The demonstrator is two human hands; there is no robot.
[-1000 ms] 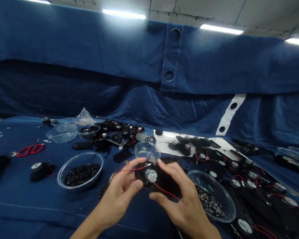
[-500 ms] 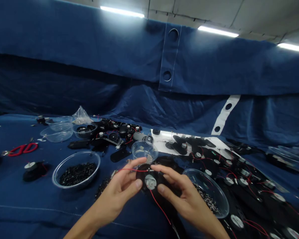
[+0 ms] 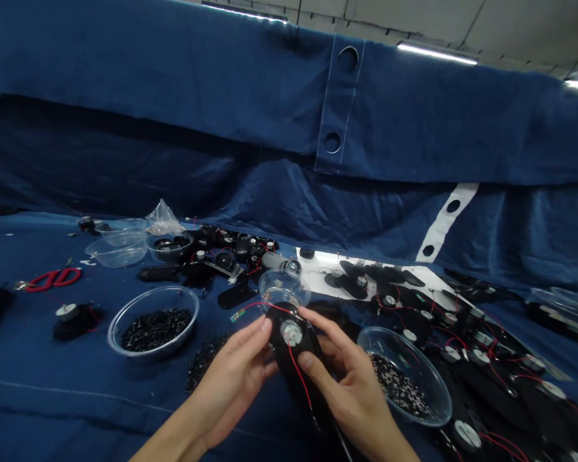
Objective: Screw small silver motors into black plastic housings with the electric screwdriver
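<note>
Both hands hold one black plastic housing (image 3: 298, 372) with a small round silver motor (image 3: 291, 333) set in it and a thin red wire (image 3: 301, 382) running down its face. My left hand (image 3: 231, 385) grips its left side, fingers curled, forefinger by the motor. My right hand (image 3: 351, 391) grips the right side, thumb laid on the housing just below the motor. A small green circuit board (image 3: 237, 316) hangs on the red wire to the upper left.
A clear bowl of dark screws (image 3: 153, 321) sits to the left, another bowl (image 3: 404, 378) to the right, a small clear cup (image 3: 284, 289) just behind the hands. Red scissors (image 3: 52, 279) lie far left. Many black housings with motors (image 3: 462, 333) cover the right side. Blue cloth (image 3: 52, 398) covers everything.
The housing has been turned in my hands, from lying flat to standing lengthwise with the motor end up. The small circuit board on the red wire now shows at the left.
</note>
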